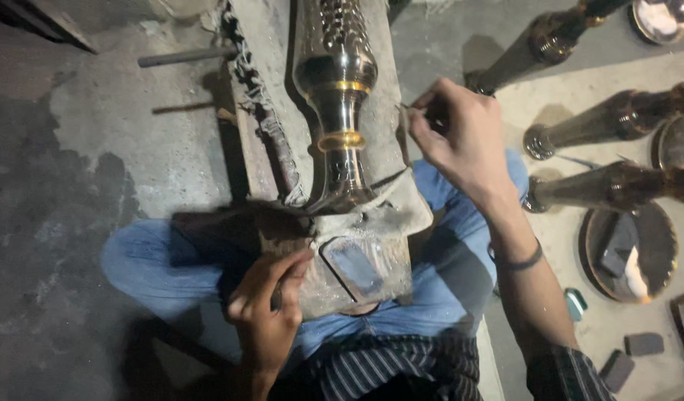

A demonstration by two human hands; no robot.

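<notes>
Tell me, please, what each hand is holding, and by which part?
The right hand pinches a thin tool near its end. The left hand grips the lower corner of the block under the metal vase.

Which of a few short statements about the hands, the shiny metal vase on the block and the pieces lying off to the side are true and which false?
1. The right hand pinches a thin tool beside the metal vase. True.
2. The left hand is raised in the air, touching nothing. False: it grips the near end of the grey block on the lap.
3. The vase is plain matte black. False: it is shiny metal with gold bands.
4. Three similar metal pieces lie on the floor to the right. True.
5. The person wears blue trousers. True.
6. The round tray at right holds water. False: it holds dark blocks.
</notes>
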